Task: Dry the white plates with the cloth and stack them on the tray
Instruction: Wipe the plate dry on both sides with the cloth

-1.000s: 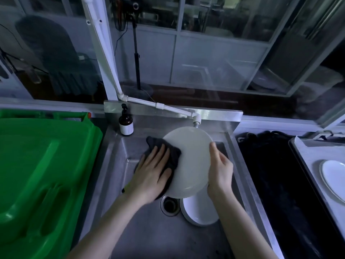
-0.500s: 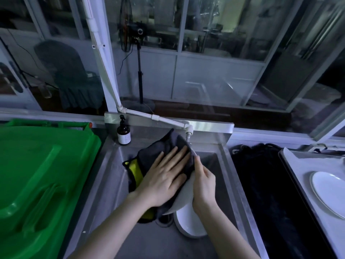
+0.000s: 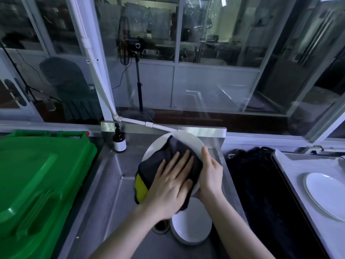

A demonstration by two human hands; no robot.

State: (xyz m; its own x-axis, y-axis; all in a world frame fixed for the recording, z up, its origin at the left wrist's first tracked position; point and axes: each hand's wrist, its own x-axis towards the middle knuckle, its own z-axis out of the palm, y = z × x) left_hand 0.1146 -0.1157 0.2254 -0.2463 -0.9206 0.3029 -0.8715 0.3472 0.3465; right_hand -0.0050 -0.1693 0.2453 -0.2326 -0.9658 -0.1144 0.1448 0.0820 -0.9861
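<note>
Your left hand lies flat on the cloth, fingers straight and slightly spread, pointing up and to the right. Its grip is open; the palm presses the cloth against the face of the plate. The forearm comes in from the lower left.

Your right hand grips the plate at its right rim. The thumb points up along the front edge and the fingers are hidden behind the plate. The wrist is bent, with the forearm rising from the lower right.

The plate is tilted towards you above the sink, and the dark cloth covers its lower half. A yellow patch of cloth hangs at the left. A second plate lies in the sink, just beside the drain. A third plate rests on the tray on the bench to your right, well apart from both hands.
</note>
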